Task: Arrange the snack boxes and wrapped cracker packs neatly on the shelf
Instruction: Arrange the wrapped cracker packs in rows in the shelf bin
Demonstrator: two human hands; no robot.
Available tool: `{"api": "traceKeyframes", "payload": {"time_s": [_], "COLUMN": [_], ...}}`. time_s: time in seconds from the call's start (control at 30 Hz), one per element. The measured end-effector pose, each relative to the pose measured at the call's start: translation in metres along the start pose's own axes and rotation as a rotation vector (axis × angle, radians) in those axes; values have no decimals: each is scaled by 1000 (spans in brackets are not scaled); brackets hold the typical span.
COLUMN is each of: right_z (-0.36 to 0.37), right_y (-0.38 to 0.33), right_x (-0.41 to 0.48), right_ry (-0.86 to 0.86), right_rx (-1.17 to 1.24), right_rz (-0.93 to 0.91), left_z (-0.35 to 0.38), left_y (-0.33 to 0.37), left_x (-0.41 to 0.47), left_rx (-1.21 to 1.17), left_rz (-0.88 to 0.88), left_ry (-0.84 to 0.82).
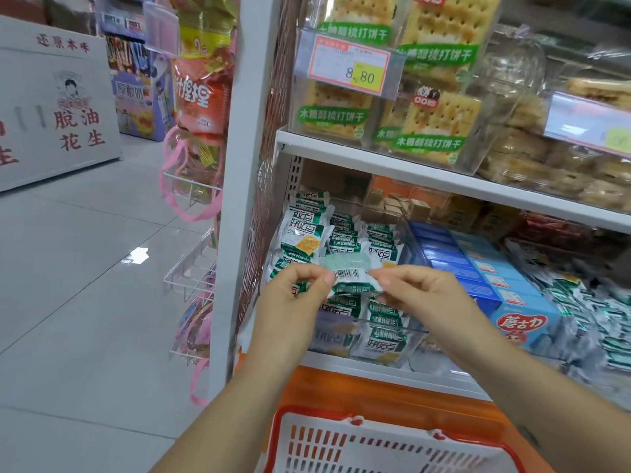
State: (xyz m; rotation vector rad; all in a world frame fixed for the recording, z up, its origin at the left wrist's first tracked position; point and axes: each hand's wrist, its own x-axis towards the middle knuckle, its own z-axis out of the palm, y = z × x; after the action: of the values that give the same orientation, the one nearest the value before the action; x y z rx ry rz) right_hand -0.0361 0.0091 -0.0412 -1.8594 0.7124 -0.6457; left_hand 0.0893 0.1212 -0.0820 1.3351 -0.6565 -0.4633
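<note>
Nearest in my feed, a red-and-white slotted plastic basket [317, 421] sits low, beneath both forearms. Above it the left hand [293, 295] and right hand [426, 295] meet on one wrapped cracker pack [351, 276]. Each pinches an end between thumb and curled fingertips, with the other fingers tucked in narrow.

The pack is a small, flat, crinkly pillow of green-and-white film, blurred on my screen. Its barcode side faces me and its long axis runs left to right, roughly level. It is held just in front of a clear hard-plastic bin [409, 327] on the white metal shelf [358, 368]. In the bin, matching packs [345, 240] stand in crowded rows, most on edge and some tilted.

Just right of the bin I see rectangular blue cardboard snack boxes [474, 268] in rows running front to back. Further right lies a loose heap of silvery-green wrappers [580, 302].

Farther up, the upper shelf [375, 162] carries clear tubs of square, pitted soda crackers [437, 110], with a price tag [351, 64] in front.
</note>
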Motion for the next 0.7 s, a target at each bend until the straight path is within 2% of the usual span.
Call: {"api": "traceKeyframes", "payload": {"time_s": [0.1,0.23,0.4,0.7], "right_z": [-1,-1,2,0], "right_y": [7,12,14,-3], "right_x": [2,0,-7,-13], "right_ry": [37,92,145,152], "right_rx": [-62,-15,101,175], "right_rz": [-36,-72,-129,-189], "left_z": [-1,0,2,-2], "left_y": [3,1,7,2], "left_x": [-1,-1,-5,-1], "left_rx": [2,-8,-87,-14], "left_rz": [-5,-41,45,103], "left_ry": [-61,-169,-187,-203]}}
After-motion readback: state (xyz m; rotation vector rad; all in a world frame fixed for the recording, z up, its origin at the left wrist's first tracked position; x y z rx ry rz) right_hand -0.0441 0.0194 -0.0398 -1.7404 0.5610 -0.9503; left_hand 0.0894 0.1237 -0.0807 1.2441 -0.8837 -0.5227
